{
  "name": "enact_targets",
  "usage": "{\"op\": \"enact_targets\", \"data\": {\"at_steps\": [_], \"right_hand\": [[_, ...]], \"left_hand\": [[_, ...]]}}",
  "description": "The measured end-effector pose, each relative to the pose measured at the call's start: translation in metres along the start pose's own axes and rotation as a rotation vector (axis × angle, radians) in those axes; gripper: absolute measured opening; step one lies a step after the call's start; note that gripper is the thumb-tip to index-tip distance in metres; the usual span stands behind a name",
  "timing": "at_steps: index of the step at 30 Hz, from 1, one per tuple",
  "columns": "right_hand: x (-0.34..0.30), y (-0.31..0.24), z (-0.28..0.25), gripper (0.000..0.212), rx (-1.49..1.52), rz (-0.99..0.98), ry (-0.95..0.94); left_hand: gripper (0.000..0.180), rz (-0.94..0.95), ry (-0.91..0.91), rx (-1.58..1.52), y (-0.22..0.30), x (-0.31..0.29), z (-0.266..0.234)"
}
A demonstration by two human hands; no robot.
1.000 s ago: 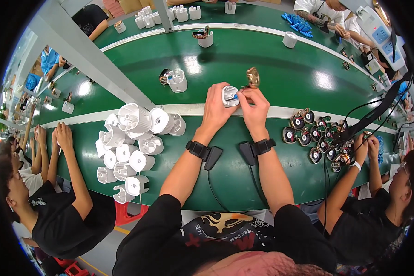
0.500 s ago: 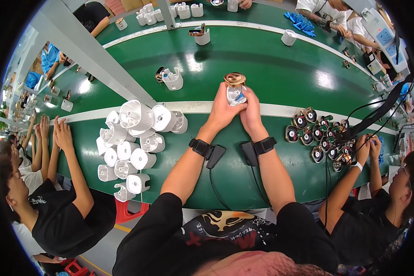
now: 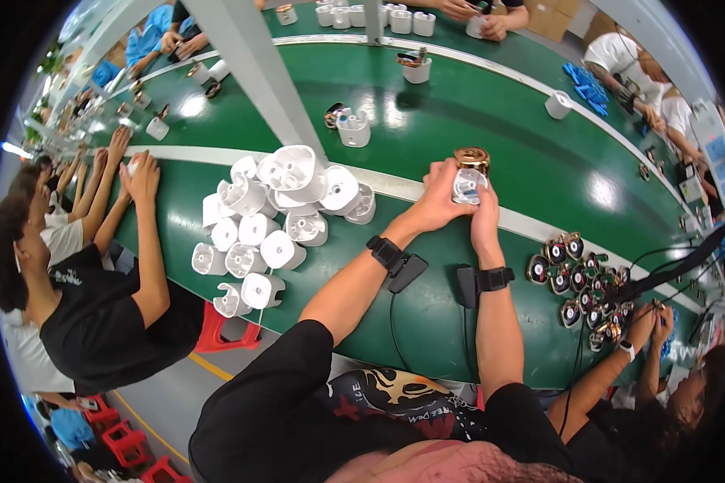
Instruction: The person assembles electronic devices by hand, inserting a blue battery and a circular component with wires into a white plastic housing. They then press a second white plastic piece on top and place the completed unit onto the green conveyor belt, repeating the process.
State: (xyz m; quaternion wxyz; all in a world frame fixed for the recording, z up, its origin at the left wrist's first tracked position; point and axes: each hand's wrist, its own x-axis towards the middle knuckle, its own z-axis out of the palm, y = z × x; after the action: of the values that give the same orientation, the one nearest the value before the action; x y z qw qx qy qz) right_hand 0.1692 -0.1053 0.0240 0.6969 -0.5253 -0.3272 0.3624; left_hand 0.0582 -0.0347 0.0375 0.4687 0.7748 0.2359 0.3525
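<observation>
Both of my hands are closed around one white plastic housing (image 3: 467, 188) above the pale strip along the green table. From its far end a round copper-coloured part (image 3: 473, 158) sticks out. Fingers of my left hand (image 3: 443, 197) wrap the housing's left side. My right hand (image 3: 486, 216) grips its right and near side, thumb against the open face. Something blue shows inside the housing; the rest of its inside is too small to make out. Left of my hands lies a pile of white housings (image 3: 282, 251). Round black-and-copper parts (image 3: 577, 278) lie in a cluster to the right.
Beyond the strip stand a housing with parts beside it (image 3: 353, 129), another (image 3: 416, 69) and a lone white housing (image 3: 558, 105). A grey post (image 3: 270, 72) rises behind the pile. Co-workers sit on both sides. Black cables (image 3: 677, 262) hang at the right.
The whole view has turned, so the table and things appear shifted and tilted. Both hands still hold the housing, whose copper-coloured part now shows more of its side.
</observation>
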Motion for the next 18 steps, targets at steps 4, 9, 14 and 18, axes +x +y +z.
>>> {"op": "enact_targets", "data": {"at_steps": [4, 9, 14, 18], "right_hand": [[0.005, -0.005, -0.007, 0.039, -0.052, -0.009, 0.014], [0.007, 0.001, -0.003, 0.033, -0.006, -0.093, 0.175], [0.004, 0.0, -0.002, 0.026, -0.214, -0.097, 0.13], [0.002, -0.001, -0.002, 0.022, -0.351, -0.087, 0.028]], "left_hand": [[0.078, -0.014, 0.0, 0.081, 0.004, 0.005, 0.0], [0.08, -0.025, 0.287, 0.105, -0.008, 0.016, -0.022], [0.081, -0.1, 0.588, 0.153, -0.026, 0.014, -0.027], [0.081, -0.088, 0.673, 0.249, -0.008, 0.007, -0.016]]}}
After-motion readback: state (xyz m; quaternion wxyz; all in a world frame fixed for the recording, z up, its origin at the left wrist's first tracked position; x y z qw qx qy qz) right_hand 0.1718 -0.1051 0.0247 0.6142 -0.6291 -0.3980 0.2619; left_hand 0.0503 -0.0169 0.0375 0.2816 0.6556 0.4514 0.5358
